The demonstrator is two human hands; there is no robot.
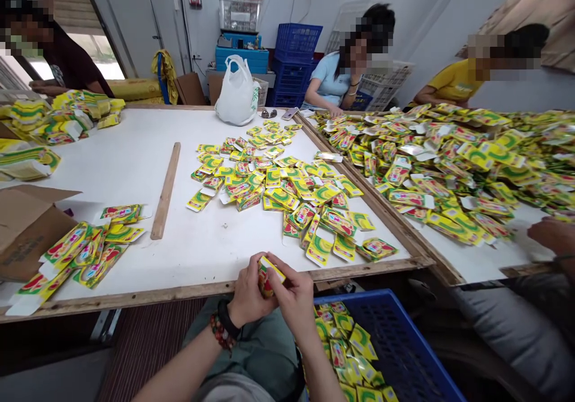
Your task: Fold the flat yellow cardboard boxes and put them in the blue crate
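Observation:
Just over the table's front edge, both my hands are closed around one small yellow, green and red carton [265,276]. My left hand [249,291] wraps its left side, a dark band and a beaded bracelet on the wrist. My right hand [294,291] grips the other side, its thumb on the upper part. Part of the carton is hidden behind my fingers. Beyond my hands, a pile of like cartons [278,186] is spread on the white table [215,240]. Below my right forearm, a blue crate [395,330] holds several cartons.
A wooden strip [166,192] lies on the table to the left, near more cartons [90,246] and a cardboard box [36,228]. A white plastic bag [237,93] stands at the back. A wooden rail [368,195] borders a large carton heap [449,174]. Several people sit around.

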